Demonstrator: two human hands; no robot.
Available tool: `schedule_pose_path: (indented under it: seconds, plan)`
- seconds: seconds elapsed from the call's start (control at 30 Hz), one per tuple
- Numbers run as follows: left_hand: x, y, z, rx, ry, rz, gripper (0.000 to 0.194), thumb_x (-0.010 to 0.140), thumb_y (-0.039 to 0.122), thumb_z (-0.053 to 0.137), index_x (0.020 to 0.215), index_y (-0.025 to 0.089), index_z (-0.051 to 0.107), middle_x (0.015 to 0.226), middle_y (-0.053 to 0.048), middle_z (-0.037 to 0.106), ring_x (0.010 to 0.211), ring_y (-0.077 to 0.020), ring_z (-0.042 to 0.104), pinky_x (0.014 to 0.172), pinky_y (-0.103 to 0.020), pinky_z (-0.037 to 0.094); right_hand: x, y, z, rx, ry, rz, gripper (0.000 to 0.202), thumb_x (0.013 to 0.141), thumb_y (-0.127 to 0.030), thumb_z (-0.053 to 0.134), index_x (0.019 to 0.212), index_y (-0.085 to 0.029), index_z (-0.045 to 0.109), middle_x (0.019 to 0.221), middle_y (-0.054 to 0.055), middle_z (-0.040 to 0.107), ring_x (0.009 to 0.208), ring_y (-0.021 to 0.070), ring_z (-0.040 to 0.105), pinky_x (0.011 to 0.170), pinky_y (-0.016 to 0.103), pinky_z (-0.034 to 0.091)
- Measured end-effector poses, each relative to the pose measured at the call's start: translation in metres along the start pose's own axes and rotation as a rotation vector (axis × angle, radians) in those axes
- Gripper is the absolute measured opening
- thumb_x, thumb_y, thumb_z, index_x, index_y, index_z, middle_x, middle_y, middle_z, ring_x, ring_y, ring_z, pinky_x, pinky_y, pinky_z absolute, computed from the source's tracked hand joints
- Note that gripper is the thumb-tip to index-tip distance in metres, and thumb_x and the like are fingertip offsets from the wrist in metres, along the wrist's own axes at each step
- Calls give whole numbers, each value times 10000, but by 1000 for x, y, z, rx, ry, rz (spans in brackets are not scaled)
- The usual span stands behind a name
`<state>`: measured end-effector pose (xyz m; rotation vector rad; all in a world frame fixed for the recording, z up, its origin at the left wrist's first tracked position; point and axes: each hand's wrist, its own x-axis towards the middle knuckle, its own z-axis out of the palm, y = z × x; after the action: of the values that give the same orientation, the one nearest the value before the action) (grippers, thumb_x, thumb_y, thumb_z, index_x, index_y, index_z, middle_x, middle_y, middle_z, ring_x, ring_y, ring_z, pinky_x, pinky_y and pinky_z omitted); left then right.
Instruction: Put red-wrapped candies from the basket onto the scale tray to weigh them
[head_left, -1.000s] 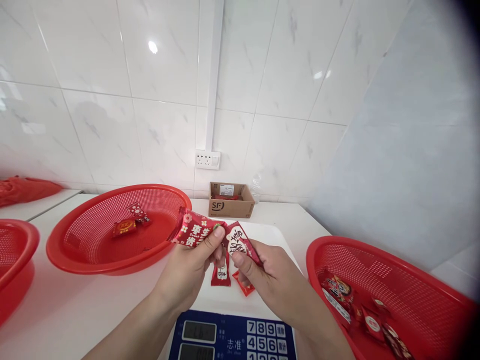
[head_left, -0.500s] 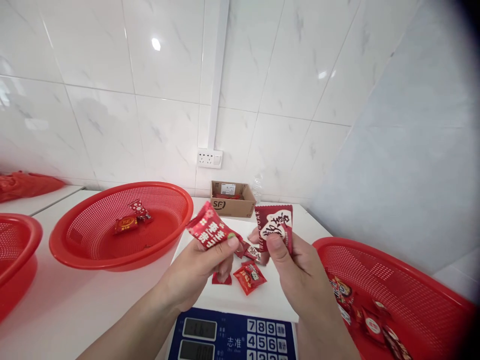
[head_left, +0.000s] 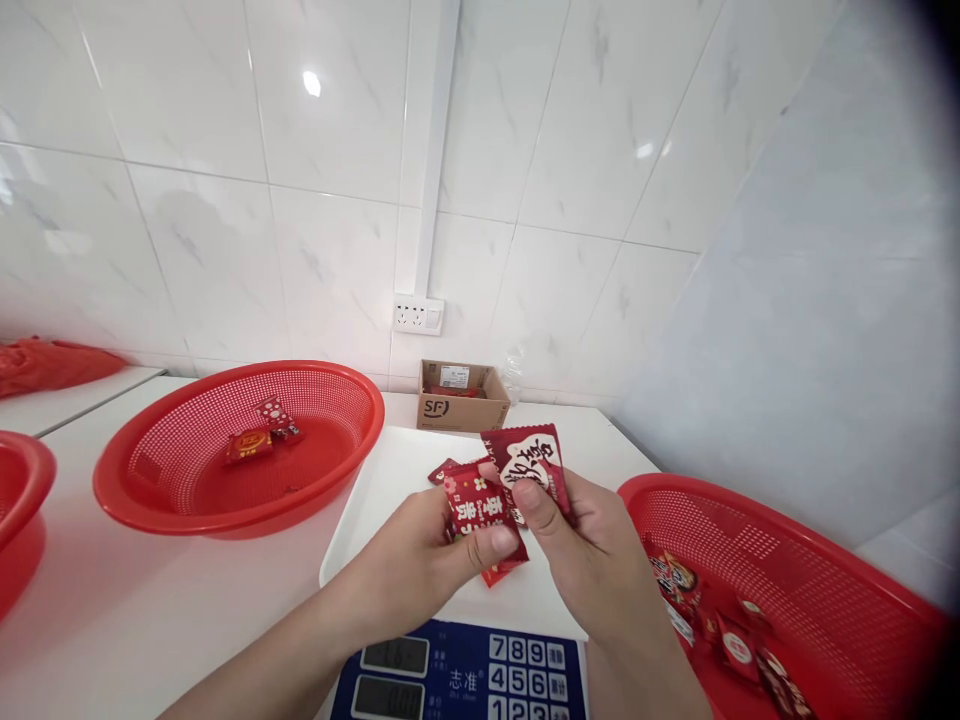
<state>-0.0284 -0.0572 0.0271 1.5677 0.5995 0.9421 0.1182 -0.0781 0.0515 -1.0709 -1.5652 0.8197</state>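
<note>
While both hands hover over the middle of the frame, here's the left hand point(head_left: 442, 560), thumb pressed firmly down on a flowered red packet point(head_left: 474, 500), and just beside it the right hand point(head_left: 581, 540), pinching a dark red packet point(head_left: 529, 460) with a white patch. Each grip is closed around its packet; the wrappers overlap from this view, and whether they touch I can't tell.

How far along are we? Midway through the handling, I'd judge: two packets up in the fingers, neither set down yet, while a dark red tip point(head_left: 441, 472) and a bright red corner point(head_left: 493, 577) peek out over the white pan point(head_left: 360, 530) of the scale point(head_left: 459, 655) (the hands cover the rest, so no firm number there). What's left, it seems, is the held pair.

Now the count! Two hands, two held packets, one scale at bottom centre. Three baskets: the left-edge basket point(head_left: 19, 500), cut off by the frame; the middle-left basket point(head_left: 334, 450), showing at least two packets point(head_left: 249, 446); and the lower-right basket point(head_left: 787, 560), with at least four wrapped pieces point(head_left: 736, 645), too jumbled for an exact figure. One cardboard box point(head_left: 457, 412) sits just above centre, one red bundle point(head_left: 52, 367) at the left edge.
</note>
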Motion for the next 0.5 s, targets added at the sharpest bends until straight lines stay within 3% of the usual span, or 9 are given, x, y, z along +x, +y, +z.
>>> schedule_pose_path:
  seconds: [0.1,0.27,0.5]
  plan:
    - [0,2,0,-54,122,35,327,841,485,538,875,167,606,800,-29,620,740,-148,557,659,-231,451,-1,0,1,55,69,21,369,826,-524,540,922,-205,697,806,46,710,720,201,660,631,304,557]
    - [-1,2,0,-110,310,73,224,820,403,608,808,184,565,759,-1,594,702,-123,528,642,-228,455,-1,-1,3,93,58,26,331,836,-493,543,922,-213,697,800,35,710,703,186,658,599,277,543]
    - [-2,-2,4,-84,442,142,253,820,378,618,725,180,492,637,38,532,589,-86,472,552,-190,419,0,1,6,110,22,26,336,864,-471,513,1050,-223,642,881,37,702,722,168,649,613,261,533]
